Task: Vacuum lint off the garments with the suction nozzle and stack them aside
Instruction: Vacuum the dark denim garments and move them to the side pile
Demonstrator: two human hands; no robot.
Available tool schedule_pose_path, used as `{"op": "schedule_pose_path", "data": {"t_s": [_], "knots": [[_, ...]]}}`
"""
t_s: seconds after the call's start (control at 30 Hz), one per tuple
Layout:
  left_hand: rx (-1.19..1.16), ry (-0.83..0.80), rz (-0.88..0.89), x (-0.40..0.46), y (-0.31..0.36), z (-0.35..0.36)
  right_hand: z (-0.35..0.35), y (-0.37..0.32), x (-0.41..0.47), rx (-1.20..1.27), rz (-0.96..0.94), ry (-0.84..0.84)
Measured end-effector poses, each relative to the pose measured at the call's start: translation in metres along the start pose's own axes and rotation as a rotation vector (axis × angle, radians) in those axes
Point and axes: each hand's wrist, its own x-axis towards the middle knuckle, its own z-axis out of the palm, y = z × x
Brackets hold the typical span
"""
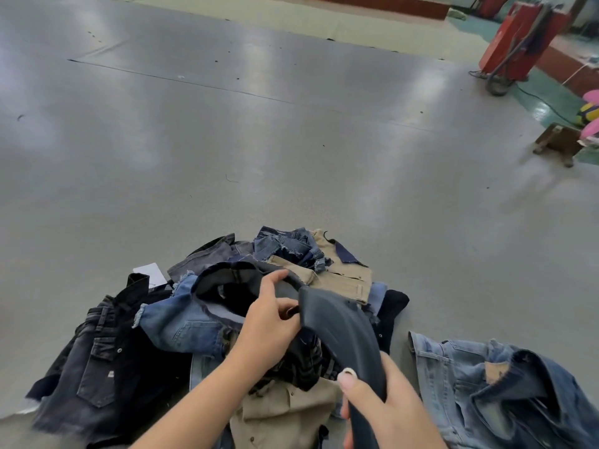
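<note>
1. Floor (291, 124): grey sheeting fills the upper and middle frame; a red machine (518, 40) stands at the upper right.
2. Pile of garments (207, 319): jeans and khaki pieces heaped at lower centre, unsorted. One light-blue denim garment (479, 384) lies apart at lower right, seemingly the start of the stack.
3. Nozzle (337, 328): dark, curved, mouth resting against the dark garment (233, 280) on top of the pile.
4. Right hand (385, 413): fingers wrapped round the nozzle's lower stem, thumb pressed along it.
5. Left hand (269, 322): thumb and fingers pinch the dark garment's edge just beside the nozzle mouth.
6. Recommendation: hold the cloth taut with the left hand, keep the mouth flat on it and draw it in slow overlapping passes, so the fabric is not sucked in.
7. Not verifiable: the hose and nozzle base are cut off at the bottom edge; lint is too small to see; lower garments are buried; motion blur softens the edges.
</note>
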Motion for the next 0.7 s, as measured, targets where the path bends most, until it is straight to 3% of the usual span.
{"op": "schedule_pose_path", "data": {"t_s": [0.27, 0.5, 0.63, 0.7], "knots": [[0.268, -0.007, 0.204, -0.010, -0.008, 0.003, -0.015, -0.011, 0.009, 0.047, 0.007, 0.096], [0.264, -0.104, 0.229, -0.006, -0.010, 0.002, -0.008, -0.002, -0.001, 0.009, 0.082, -0.024], [0.271, -0.166, 0.252, -0.011, -0.011, 0.003, -0.012, -0.010, 0.010, 0.038, 0.052, 0.031], [0.194, -0.138, 0.179, -0.012, -0.011, 0.005, -0.020, -0.015, 0.014, 0.070, 0.043, 0.078]]}}
